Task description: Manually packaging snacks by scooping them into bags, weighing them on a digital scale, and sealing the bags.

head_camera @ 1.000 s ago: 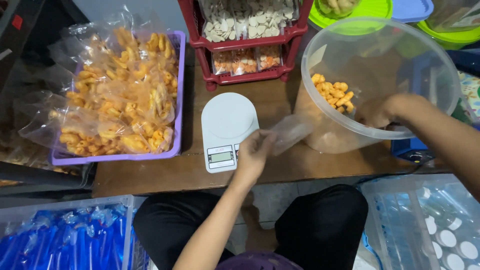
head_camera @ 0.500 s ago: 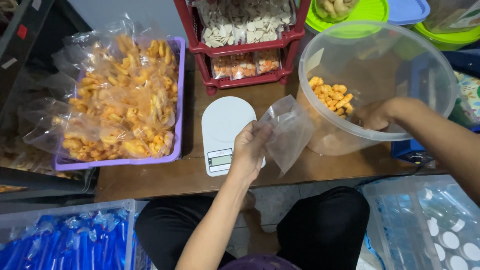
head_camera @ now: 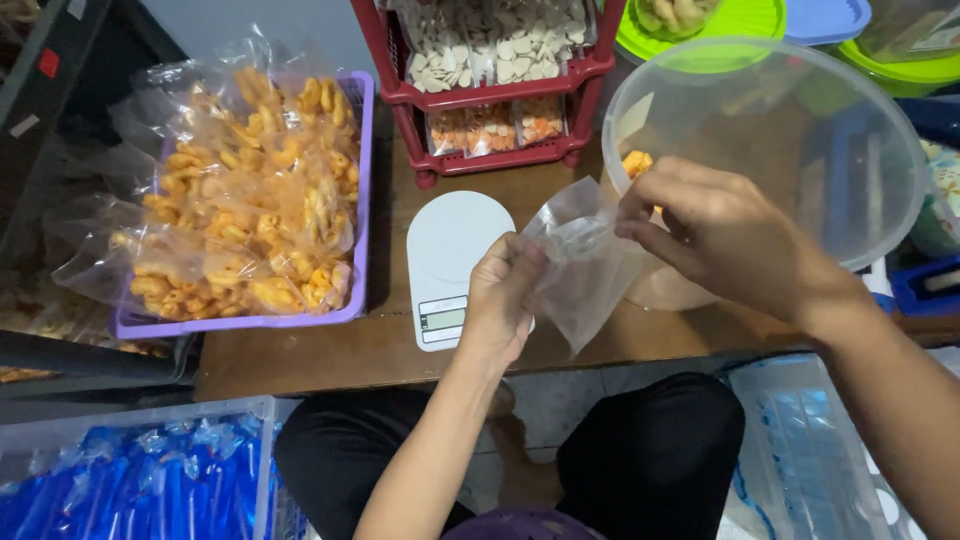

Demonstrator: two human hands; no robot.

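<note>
**Fingers of both hands pinch one clear bag at mid-frame**

Fingers (head_camera: 515,262) of the left hand (head_camera: 503,305) are pressed together on the left edge of a small clear plastic bag (head_camera: 585,270), and those of the right hand (head_camera: 722,235) pinch its top right corner. This empty bag hangs between the hands, just above the brown wooden surface (head_camera: 350,345) and right of a white digital kitchen scale (head_camera: 452,265). Behind the right hand, at upper right, a large clear round plastic tub (head_camera: 800,140) holds orange snack pieces (head_camera: 636,162). At left, a purple plastic tray (head_camera: 355,200) is heaped with bagged yellow ring-shaped snacks (head_camera: 240,220). A red plastic rack (head_camera: 500,90) stands at top centre.
</note>
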